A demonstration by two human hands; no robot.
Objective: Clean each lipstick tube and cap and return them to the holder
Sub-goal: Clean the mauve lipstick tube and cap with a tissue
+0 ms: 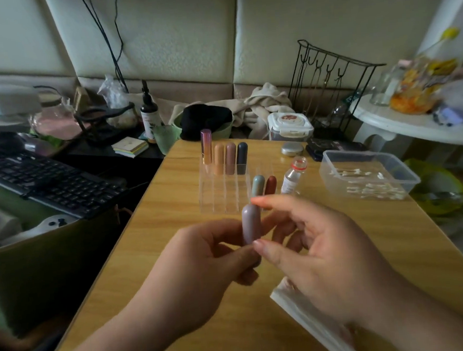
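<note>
A mauve lipstick tube [251, 223] stands upright above the wooden table [174, 234], held between both hands. My left hand [203, 262] pinches its lower end with thumb and fingers. My right hand [309, 246] touches it with thumb at the bottom and index finger near the top. Behind them stands the clear acrylic holder [220, 192]. Its back row holds a pink-gold tube [206, 147], an orange one [219, 158], a dusty pink one [230, 157] and a dark grey one [242, 156]. A grey-green tube [258, 185] and a dark red tube [271, 185] stand at its right front.
A small glass vial [293, 176] and a clear plastic box of cotton swabs [367, 174] sit right of the holder. A white pack [311, 320] lies under my right wrist. A wipes tub [290, 126] and round tin [292, 148] stand at the back. A keyboard [41, 180] lies left.
</note>
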